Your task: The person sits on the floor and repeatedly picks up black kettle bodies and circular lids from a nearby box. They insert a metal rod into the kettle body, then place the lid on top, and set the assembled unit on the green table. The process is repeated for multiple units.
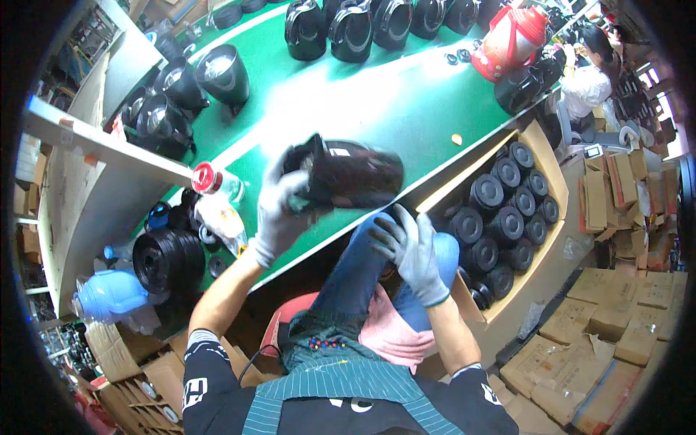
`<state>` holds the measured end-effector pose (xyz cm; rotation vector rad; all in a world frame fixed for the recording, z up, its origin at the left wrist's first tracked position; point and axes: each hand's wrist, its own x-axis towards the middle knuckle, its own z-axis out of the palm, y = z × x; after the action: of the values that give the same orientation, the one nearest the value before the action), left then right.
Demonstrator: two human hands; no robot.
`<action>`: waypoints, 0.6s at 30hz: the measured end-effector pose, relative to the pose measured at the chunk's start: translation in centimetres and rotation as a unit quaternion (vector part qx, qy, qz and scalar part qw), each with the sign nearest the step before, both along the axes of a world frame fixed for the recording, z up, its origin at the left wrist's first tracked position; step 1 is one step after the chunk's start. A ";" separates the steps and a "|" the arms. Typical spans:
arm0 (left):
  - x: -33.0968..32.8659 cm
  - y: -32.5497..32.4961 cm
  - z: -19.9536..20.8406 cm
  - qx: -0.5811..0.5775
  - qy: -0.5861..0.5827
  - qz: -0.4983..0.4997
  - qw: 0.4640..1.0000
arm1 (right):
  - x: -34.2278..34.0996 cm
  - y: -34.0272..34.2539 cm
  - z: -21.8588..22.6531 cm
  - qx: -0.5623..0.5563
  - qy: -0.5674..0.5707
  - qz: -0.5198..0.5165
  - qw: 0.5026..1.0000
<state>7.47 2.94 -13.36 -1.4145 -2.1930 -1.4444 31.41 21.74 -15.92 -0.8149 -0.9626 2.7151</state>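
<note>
My left hand (pixel 284 210), in a grey-white work glove, grips a glossy black jug body (pixel 355 174) by its left end. The jug is tilted on its side above the near edge of the green table, and motion blurs it a little. My right hand (pixel 415 254), gloved too, hovers over my knee, below and right of the jug. Its fingers are stretched out and apart, with nothing in them. Just right of it stands an open cardboard box (pixel 540 254) holding several black round-topped parts (pixel 486 190).
Black jugs (pixel 351 30) line the table's far side, beside a red jug (pixel 510 43). More black vessels (pixel 222 75) stand at left. A red-lidded glass jar (pixel 209 178), black discs (pixel 168 259) and a blue bottle (pixel 116 296) are nearer. Flattened cartons (pixel 580 348) lie right; another person (pixel 586 87) sits beyond.
</note>
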 end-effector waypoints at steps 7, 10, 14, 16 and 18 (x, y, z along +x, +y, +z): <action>-21.0 12.3 -1.2 -0.136 0.156 0.209 0.956 | 6.6 0.0 0.6 0.178 -0.023 -0.003 0.984; -28.4 14.9 -2.4 -0.136 0.167 0.237 0.947 | 10.1 -0.2 0.0 0.165 -0.030 -0.080 0.983; -28.8 16.4 -2.1 -0.199 0.297 0.288 0.888 | 12.6 -0.6 1.3 0.255 -0.092 -0.109 0.956; -23.3 17.2 -0.6 -0.186 0.293 0.244 0.906 | 14.2 -1.3 1.7 0.301 -0.107 -0.127 0.939; -16.2 16.1 -0.6 -0.117 0.293 0.118 0.941 | 15.7 -1.7 1.7 0.367 -0.126 -0.123 0.914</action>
<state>-8.72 19.06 -13.99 -1.3575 -2.0769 -0.5879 47.08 20.09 -14.22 -1.0248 -1.6453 1.8230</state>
